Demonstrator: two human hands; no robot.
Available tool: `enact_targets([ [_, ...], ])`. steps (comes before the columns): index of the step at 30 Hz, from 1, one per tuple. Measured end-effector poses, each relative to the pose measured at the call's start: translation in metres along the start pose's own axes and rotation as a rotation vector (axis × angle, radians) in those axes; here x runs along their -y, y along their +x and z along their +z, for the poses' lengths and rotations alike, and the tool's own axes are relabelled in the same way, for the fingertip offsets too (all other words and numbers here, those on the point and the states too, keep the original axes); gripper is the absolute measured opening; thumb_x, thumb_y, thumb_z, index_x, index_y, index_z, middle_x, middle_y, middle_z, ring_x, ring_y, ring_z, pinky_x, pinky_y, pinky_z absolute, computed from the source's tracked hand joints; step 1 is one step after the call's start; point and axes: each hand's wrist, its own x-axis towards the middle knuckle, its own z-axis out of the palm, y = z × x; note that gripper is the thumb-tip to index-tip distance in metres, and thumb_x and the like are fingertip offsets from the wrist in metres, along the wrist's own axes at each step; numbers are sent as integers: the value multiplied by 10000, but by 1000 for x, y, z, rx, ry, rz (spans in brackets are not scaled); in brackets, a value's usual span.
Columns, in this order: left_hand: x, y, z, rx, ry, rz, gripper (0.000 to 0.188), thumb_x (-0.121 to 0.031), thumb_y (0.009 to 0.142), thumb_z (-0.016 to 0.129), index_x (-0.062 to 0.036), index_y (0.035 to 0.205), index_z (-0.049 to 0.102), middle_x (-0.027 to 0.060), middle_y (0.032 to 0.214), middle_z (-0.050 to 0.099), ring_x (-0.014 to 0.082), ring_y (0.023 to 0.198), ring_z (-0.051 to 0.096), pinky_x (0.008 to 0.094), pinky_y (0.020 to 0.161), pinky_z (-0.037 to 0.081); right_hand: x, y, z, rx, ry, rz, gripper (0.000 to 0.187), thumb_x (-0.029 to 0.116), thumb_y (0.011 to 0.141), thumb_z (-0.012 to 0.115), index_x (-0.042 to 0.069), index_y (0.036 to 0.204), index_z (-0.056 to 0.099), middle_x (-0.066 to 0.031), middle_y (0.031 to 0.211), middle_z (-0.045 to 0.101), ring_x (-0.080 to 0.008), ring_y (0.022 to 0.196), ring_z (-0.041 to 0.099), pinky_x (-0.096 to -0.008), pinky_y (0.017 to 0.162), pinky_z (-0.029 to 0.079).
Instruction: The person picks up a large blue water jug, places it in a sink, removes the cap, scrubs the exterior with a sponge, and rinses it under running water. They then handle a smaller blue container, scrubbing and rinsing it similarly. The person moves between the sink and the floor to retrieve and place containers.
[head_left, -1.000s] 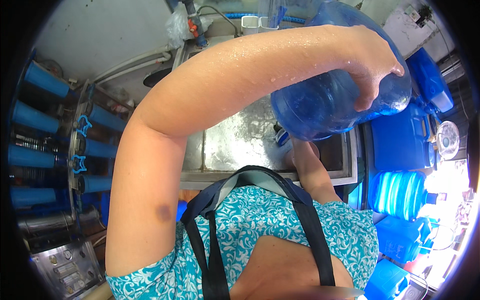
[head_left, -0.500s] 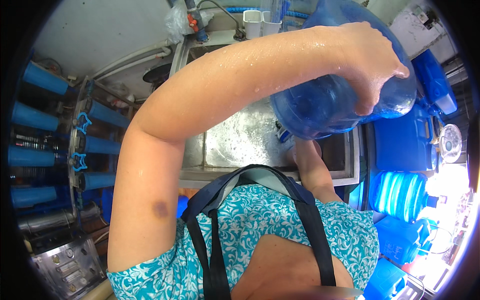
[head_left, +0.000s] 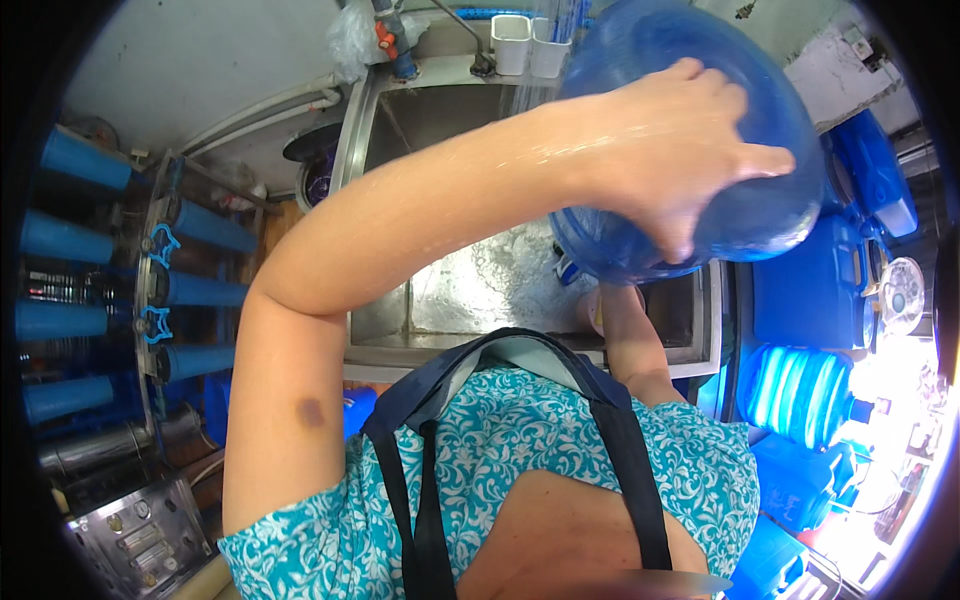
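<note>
A large clear blue water jug (head_left: 770, 215) hangs tilted over the right side of the steel sink (head_left: 465, 275). My left arm reaches across, and my left hand (head_left: 690, 150) lies over the jug's upper side, fingers spread and curved around it. My right forearm (head_left: 632, 335) goes under the jug from below; its hand is hidden there. Beside that wrist a pinkish round container (head_left: 597, 312) shows in part. A small blue and white object (head_left: 568, 270), partly covered, lies in the sink by the jug. Water streams fall left of the jug.
Two white cups (head_left: 511, 46) stand on the sink's back ledge, near a pipe with an orange valve handle (head_left: 386, 40). Blue filter housings (head_left: 62, 320) line a rack at left. Several blue containers (head_left: 805, 290) and another water jug (head_left: 800, 395) stand at right.
My left hand has shifted left over the jug and its fingers have spread. The left elbow has dropped lower. The jug has turned a little, and more of the sink's back shows.
</note>
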Motion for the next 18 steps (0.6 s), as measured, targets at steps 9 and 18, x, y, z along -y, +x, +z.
enact_targets([
  [9,65,-191,47,-333,-470,-667,1216,-367,520,956,-83,1538,354,156,1509,462,292,1388,458,404,1156,369,50,20,-27,-78,13,-164,576,441,927,533,-33,1247,600,-191,1185,666,-345,966,698,-467,828,605],
  [18,83,-398,187,-855,-1491,-1701,743,-457,782,803,-82,1375,558,118,1276,637,250,1229,561,397,1053,418,64,90,7,-439,152,-233,304,68,631,804,14,896,665,-117,915,658,-285,809,662,-466,721,583],
])
